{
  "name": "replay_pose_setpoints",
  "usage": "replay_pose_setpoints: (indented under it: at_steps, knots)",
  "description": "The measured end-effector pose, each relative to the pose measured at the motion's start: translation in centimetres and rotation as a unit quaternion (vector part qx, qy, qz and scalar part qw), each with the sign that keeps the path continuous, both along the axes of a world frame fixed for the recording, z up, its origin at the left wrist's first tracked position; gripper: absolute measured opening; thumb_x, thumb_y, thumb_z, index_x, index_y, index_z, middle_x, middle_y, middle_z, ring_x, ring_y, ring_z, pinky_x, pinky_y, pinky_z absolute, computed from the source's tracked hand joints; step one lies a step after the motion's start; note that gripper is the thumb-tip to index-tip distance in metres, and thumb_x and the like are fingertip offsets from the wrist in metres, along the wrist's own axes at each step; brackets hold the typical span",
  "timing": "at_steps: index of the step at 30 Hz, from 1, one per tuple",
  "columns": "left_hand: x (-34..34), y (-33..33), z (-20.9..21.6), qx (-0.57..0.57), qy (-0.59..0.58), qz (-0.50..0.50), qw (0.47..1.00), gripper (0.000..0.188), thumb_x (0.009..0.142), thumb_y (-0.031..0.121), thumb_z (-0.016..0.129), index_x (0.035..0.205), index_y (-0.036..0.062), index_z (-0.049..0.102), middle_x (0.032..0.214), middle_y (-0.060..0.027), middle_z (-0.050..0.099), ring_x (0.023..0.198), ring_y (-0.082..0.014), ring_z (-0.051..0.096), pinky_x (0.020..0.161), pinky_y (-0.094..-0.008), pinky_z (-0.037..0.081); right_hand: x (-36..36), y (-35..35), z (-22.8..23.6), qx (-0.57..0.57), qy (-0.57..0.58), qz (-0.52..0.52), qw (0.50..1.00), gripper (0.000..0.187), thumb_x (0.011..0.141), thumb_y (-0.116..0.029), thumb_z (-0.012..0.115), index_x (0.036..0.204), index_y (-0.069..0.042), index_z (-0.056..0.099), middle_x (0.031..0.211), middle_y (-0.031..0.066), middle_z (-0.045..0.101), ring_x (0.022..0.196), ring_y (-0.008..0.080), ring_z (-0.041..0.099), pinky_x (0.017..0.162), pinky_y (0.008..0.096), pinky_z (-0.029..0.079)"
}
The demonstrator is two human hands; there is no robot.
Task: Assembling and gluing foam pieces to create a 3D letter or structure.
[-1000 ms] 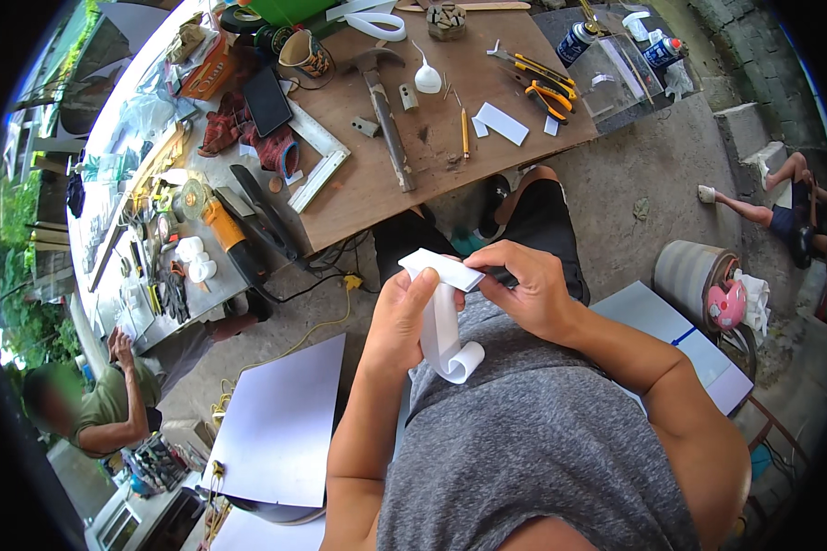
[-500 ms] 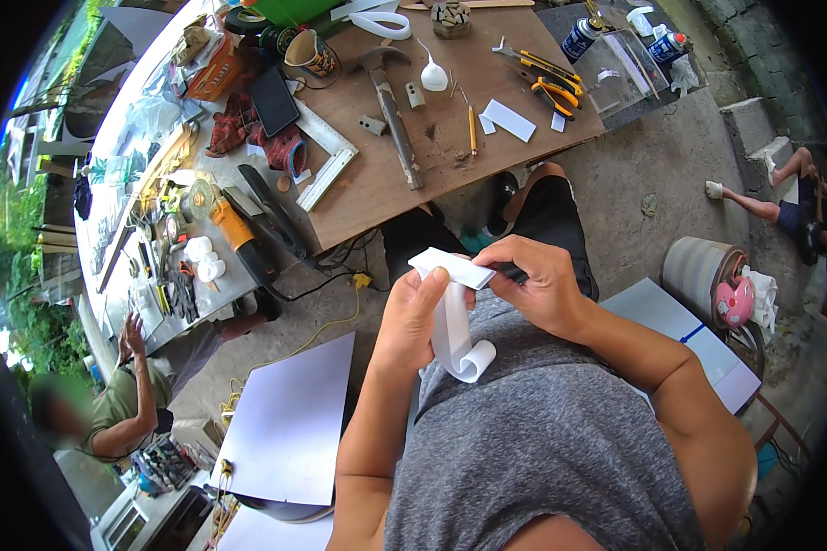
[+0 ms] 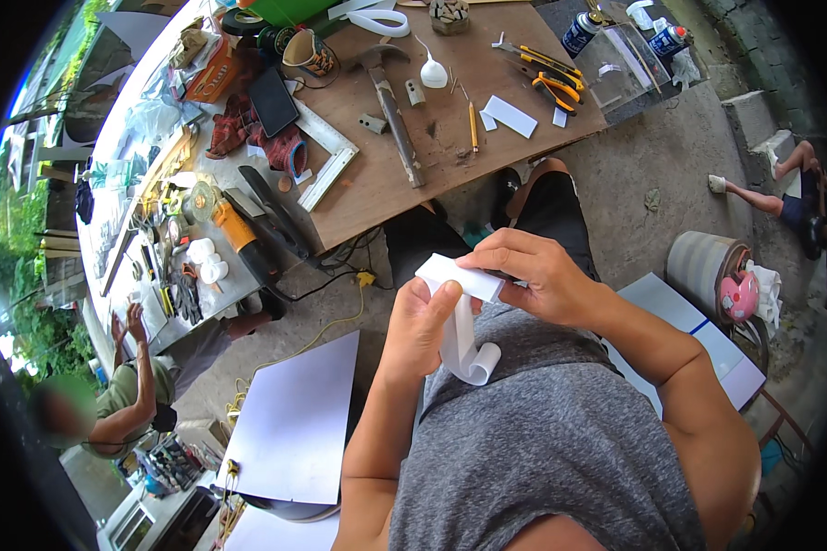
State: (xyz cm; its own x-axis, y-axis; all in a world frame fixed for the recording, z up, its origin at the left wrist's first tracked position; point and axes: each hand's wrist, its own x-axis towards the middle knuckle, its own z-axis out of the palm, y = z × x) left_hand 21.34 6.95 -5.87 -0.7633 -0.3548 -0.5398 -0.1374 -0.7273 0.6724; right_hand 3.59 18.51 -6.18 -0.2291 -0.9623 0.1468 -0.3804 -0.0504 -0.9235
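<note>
A: What do the hands have hold of?
B: A small flat white rectangular block (image 3: pixel 459 276) with a white strip (image 3: pixel 462 342) peeling off its underside. The strip hangs down and curls into a loose roll at its lower end, against the grey shirt (image 3: pixel 542 441).

A: How is it gripped?
B: The left hand (image 3: pixel 421 329) is closed on it, thumb tip pressed on the block's near face, fingers behind the strip. The right hand (image 3: pixel 533 275) pinches the block's end at 3 o'clock between thumb and curled fingers.

A: Which way does it lie?
B: Its long axis runs from 10 o'clock to 4 o'clock, close to level, held in front of the chest at the picture's centre. The strip's own length runs toward 6 o'clock.

A: Any packages or labels about?
B: Two spray cans, a blue and white one (image 3: pixel 579 33) and a blue one with a red band (image 3: pixel 668 40), stand at 1 o'clock on the brown wooden table (image 3: pixel 377 188). An orange carton (image 3: pixel 213 81) lies at 11 o'clock. White sheets (image 3: pixel 294 422) lie on the ground at 7 o'clock. Their print is too small to tell
</note>
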Motion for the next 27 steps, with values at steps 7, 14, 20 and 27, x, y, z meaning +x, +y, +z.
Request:
replay_pose_setpoints:
  at_steps: [7, 14, 20, 27]
  knots:
    - [-0.15, 0.22, -0.08, -0.008, 0.001, -0.006, 1.000, 0.041, 0.097, 0.040, 0.067, 0.114, 0.0030, 0.062, 0.094, -0.0086, 0.071, 0.081, -0.0137, 0.068, 0.068, -0.0273, 0.055, -0.08, 0.25, -0.09, 0.001, 0.006, 0.002, 1.000, 0.053, 0.070, 0.008, 0.073, 0.120, -0.007, 0.067, 0.108, 0.0098, 0.066, 0.095, 0.0290, 0.066, 0.080, 0.0370, 0.055]
    - [0.06, 0.31, -0.54, 0.004, 0.003, 0.000, 1.000, 0.041, 0.097, 0.040, 0.067, 0.114, 0.0028, 0.062, 0.094, -0.0087, 0.070, 0.080, -0.0140, 0.068, 0.068, -0.0273, 0.054, 0.02, 0.07, -0.20, -0.003, -0.008, -0.004, 1.000, 0.051, 0.071, 0.007, 0.073, 0.119, -0.007, 0.066, 0.105, 0.0099, 0.066, 0.093, 0.0294, 0.066, 0.079, 0.0371, 0.054]
    - [-0.31, 0.33, -0.63, 0.012, 0.012, 0.021, 1.000, 0.047, 0.096, 0.041, 0.068, 0.120, 0.0009, 0.061, 0.096, -0.0084, 0.070, 0.081, -0.0136, 0.068, 0.067, -0.0267, 0.054, 0.53, 0.87, -0.52, -0.011, 0.001, -0.066, 0.998, 0.032, 0.077, 0.002, 0.074, 0.107, -0.006, 0.066, 0.097, 0.0093, 0.068, 0.087, 0.0283, 0.068, 0.074, 0.0352, 0.054]
    - [-0.16, 0.29, -0.72, 0.007, 0.007, 0.014, 1.000, 0.047, 0.096, 0.041, 0.068, 0.121, 0.0011, 0.061, 0.096, -0.0078, 0.070, 0.081, -0.0133, 0.067, 0.066, -0.0263, 0.054, 0.78, 0.89, -0.80, -0.045, 0.027, -0.074, 0.996, 0.029, 0.079, 0.002, 0.074, 0.105, -0.005, 0.066, 0.093, 0.0096, 0.069, 0.083, 0.0280, 0.069, 0.071, 0.0351, 0.054]
